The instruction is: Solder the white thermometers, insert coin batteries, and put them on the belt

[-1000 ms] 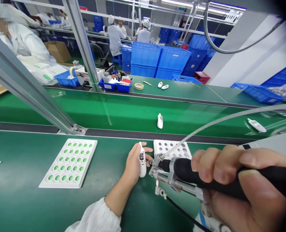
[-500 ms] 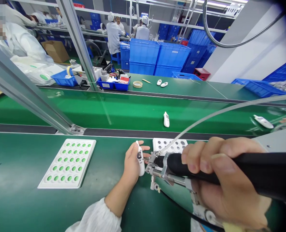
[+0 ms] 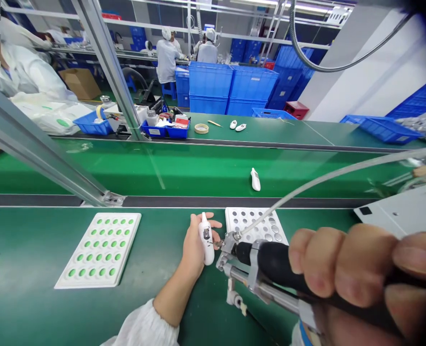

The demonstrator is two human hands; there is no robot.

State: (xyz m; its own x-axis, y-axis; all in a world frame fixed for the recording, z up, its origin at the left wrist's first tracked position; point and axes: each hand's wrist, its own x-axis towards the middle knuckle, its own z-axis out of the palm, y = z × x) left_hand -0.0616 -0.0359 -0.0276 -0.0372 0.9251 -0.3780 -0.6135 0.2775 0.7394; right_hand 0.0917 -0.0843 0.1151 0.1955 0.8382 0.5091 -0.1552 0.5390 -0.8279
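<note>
Pinching a small white handheld device (image 3: 207, 240) upright on the green counter (image 3: 36, 307), left hand (image 3: 194, 245) curled round its back and lower body, thumb and fingers closed on it, opened side turned toward the tool. Closed fully round the black grip of a powered screwdriver (image 3: 270, 269), right hand (image 3: 364, 283), with the metal nose and bit just at the device's exposed opening, touching or nearly so; hard to tell which.

Judged light, rigid, smooth plastic: likely slippery under sideways push from the bit, shell probably easy to mark, so best held low and from behind, as here, base braced on the counter.

Just beyond the right hand's tool nose, a white tray of round recesses (image 3: 256, 226); a thin hose (image 3: 324, 175) rising from the nose across it. Well to the far side of the left hand, a white tray of green dots (image 3: 99, 250). Ahead of both hands, counter edge, then the conveyor belt (image 3: 184, 168) carrying another white device (image 3: 255, 179). Open counter nearer the body, under the left forearm.
</note>
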